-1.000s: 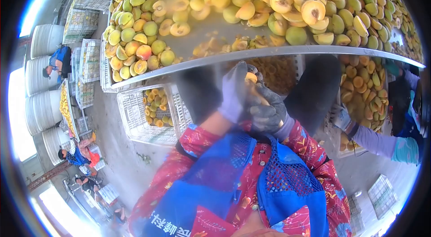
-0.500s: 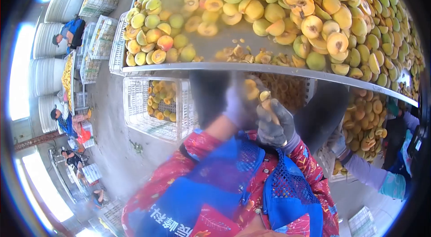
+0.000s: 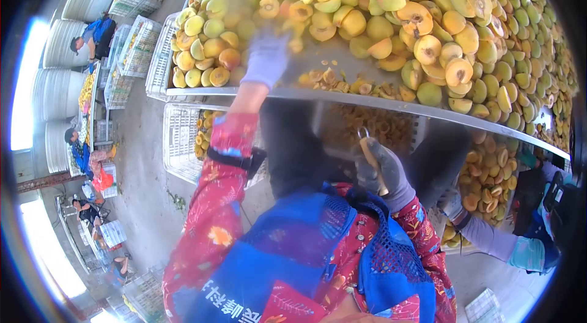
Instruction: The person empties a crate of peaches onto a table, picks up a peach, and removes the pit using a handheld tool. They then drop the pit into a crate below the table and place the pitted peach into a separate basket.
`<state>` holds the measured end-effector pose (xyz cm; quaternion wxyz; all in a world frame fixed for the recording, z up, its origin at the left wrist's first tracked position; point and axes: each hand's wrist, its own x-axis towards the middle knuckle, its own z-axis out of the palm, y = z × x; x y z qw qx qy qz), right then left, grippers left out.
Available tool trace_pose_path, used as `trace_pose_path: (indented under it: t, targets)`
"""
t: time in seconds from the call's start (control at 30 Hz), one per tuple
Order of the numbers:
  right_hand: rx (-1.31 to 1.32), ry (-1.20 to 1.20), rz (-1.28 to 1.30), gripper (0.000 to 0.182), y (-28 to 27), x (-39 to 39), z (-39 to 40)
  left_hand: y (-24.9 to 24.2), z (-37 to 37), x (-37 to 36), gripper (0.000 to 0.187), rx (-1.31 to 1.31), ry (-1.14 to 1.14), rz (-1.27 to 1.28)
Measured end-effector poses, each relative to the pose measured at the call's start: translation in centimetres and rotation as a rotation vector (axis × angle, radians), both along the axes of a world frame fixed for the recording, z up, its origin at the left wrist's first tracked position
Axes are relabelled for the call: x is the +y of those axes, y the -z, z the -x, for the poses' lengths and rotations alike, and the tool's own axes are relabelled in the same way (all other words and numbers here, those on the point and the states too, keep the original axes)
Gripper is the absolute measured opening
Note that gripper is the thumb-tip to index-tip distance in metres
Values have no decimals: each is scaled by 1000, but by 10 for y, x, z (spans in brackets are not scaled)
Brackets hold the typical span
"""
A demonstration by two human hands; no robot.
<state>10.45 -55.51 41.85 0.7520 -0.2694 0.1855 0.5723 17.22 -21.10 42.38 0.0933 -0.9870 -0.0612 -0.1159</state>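
My left hand (image 3: pixel 267 59), in a pale lavender glove, reaches over the table's front edge among the yellow peach halves (image 3: pixel 229 59). Motion smears its fingers. My right hand (image 3: pixel 391 171), in a grey-coated glove, is wrapped round the wooden handle of a pitting spoon (image 3: pixel 372 161). The tool's small metal loop points up, away from my body, with no fruit on it. Below the table edge, near that hand, a crate (image 3: pixel 422 129) holds brownish pits and scraps. More peach halves (image 3: pixel 428 48) are heaped across the metal table (image 3: pixel 318 57).
A white plastic crate (image 3: pixel 183 139) with peach halves stands on the floor at left. The table's metal rim (image 3: pixel 391 103) crosses in front of me. At right, a co-worker's gloved hand (image 3: pixel 451 204) is beside another peach pile (image 3: pixel 489 170). People, stacked crates (image 3: pixel 140 48) and white tubs (image 3: pixel 58 93) line the left.
My left hand has moved from beside the right hand, up and left onto the table's fruit. The fruit at the spoon's tip is gone; my right hand keeps the spoon, now lower.
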Motion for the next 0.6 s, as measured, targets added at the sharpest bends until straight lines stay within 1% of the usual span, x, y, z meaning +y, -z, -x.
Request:
trace_pose_path:
  t: [0.07, 0.13, 0.17, 0.2, 0.27, 0.3, 0.33, 0.4, 0.43, 0.47, 0.5, 0.53, 0.57, 0.6]
  targets:
    - [-201, 30, 128, 31, -13, -1, 4, 7, -19, 1, 46, 159, 8, 142]
    - [-390, 23, 241, 27, -28, -1, 5, 7, -17, -3, 43, 121, -94, 482]
    - [-482, -12, 289, 25, -37, -2, 3, 5, -8, -9, 41, 107, -155, 656]
    - [-578, -48, 335, 24, -42, 0, 1, 12, 1, -16, 42, -86, -47, 1033]
    - [-1096, -92, 455, 22, -36, 9, 2, 14, 29, -32, 40, 25, 41, 1267]
    - [-1653, -157, 477, 27, -30, 9, -1, 16, 43, -43, 40, 63, 62, 1397]
    - [-2205, -69, 592, 35, -25, 9, -5, 17, 56, -54, 39, 102, 76, 1526]
    - [-2097, -63, 625, 22, -41, 18, -7, 16, 74, -83, 37, 121, 117, 1650]
    - [-1986, -109, 657, 23, -46, 19, -5, 10, 79, -100, 38, 116, 47, 1823]
    - [-1873, -150, 691, 23, -50, 19, -3, -3, 81, -117, 39, 84, -33, 2030]
    - [-1762, -185, 727, 24, -55, 20, -1, -32, 79, -135, 41, 168, -225, 2408]
    - [-1674, -259, 761, 30, -53, 18, 2, -31, 80, -140, 35, 194, -217, 2389]
    - [-1654, -317, 777, 32, -51, 16, 3, -30, 80, -144, 30, 218, -209, 2369]
    - [-1634, -375, 793, 34, -50, 14, 5, -24, 81, -147, 28, 187, -101, 2221]
